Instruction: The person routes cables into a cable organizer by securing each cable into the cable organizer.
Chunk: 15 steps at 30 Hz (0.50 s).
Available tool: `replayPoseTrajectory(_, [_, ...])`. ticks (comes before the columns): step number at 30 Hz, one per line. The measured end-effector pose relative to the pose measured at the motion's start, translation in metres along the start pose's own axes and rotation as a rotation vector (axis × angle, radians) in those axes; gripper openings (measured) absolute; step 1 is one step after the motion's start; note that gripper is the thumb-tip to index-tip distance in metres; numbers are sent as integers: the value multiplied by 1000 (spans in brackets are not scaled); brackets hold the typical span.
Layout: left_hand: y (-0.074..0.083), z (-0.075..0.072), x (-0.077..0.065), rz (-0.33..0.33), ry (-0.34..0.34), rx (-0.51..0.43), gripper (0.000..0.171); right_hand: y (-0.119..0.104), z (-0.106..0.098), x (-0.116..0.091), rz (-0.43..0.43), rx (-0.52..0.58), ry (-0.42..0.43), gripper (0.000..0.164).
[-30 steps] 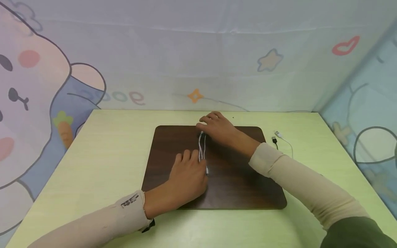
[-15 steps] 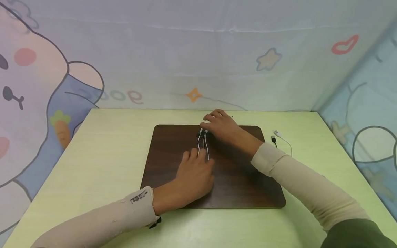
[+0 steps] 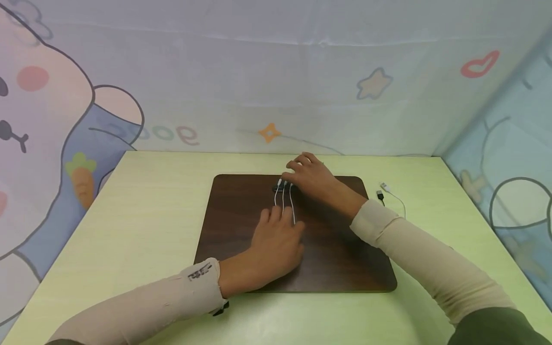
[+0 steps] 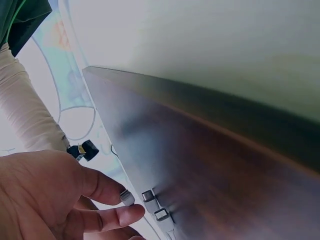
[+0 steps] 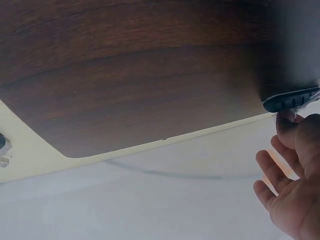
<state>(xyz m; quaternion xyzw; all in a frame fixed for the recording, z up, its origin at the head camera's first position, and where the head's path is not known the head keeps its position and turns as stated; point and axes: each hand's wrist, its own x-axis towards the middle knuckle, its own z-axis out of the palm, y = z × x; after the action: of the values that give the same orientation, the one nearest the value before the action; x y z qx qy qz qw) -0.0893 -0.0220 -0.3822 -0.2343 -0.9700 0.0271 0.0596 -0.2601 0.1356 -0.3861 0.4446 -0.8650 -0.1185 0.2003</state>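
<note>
A small black cable holder (image 3: 278,189) sits near the far edge of a dark brown wooden board (image 3: 340,258). Three white cables (image 3: 292,203) run from it toward my left hand (image 3: 276,247). In the left wrist view, thumb and forefinger pinch a silver-ended cable plug (image 4: 127,198). Two more plugs (image 4: 148,195) lie close by over the board. At the holder's right end is my right hand (image 3: 311,178). The right wrist view shows its thumb and forefinger pinching a white cable (image 5: 297,112) at the edge of the holder (image 5: 287,101), other fingers loosely bent.
To the right of the board, a white USB cable (image 3: 385,187) and a black USB plug (image 3: 380,195) lie on the pale yellow table (image 3: 142,225). A patterned cloth (image 3: 215,72) hangs behind the table's far edge.
My left hand has shifted right along the board. The right hand has edged slightly right, uncovering more of the holder. The three white cables, bunched before, now stand apart; the plug seen earlier is hidden in the head view.
</note>
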Motion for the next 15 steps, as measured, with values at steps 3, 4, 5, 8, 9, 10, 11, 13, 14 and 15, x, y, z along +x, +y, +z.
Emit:
replayPoseTrajectory(3, [1, 0, 2, 1, 5, 8, 21, 0, -1, 0, 1, -20, -3, 29])
replayPoseTrajectory(4, [2, 0, 2, 1, 4, 11, 22, -1, -1, 0, -1, -33, -2, 28])
replayPoseTrajectory(5, [2, 0, 3, 0, 2, 13, 22, -1, -2, 1, -2, -45, -5, 28])
replayPoseTrajectory(8, [2, 0, 3, 0, 4, 21, 23, -2, -1, 3, 0, -80, -20, 28])
replayPoseTrajectory(9, [2, 0, 3, 0, 8, 23, 24, -3, -1, 4, 3, -87, -25, 28])
replayPoseTrajectory(10, [3, 0, 3, 1, 9, 28, 24, -3, -1, 5, 5, -95, -30, 28])
replayPoseTrajectory(11, [3, 1, 4, 0, 12, 32, 24, -3, -1, 6, 6, -98, -37, 28])
replayPoseTrajectory(13, [3, 1, 4, 0, 16, 40, 25, -4, 0, 7, 5, -108, -39, 26])
replayPoseTrajectory(14, [3, 1, 4, -1, 17, 42, 25, -4, 0, 8, 2, -113, -37, 25])
replayPoseTrajectory(15, [3, 2, 4, -3, 14, 45, 26, -5, 0, 8, -2, -119, -35, 24])
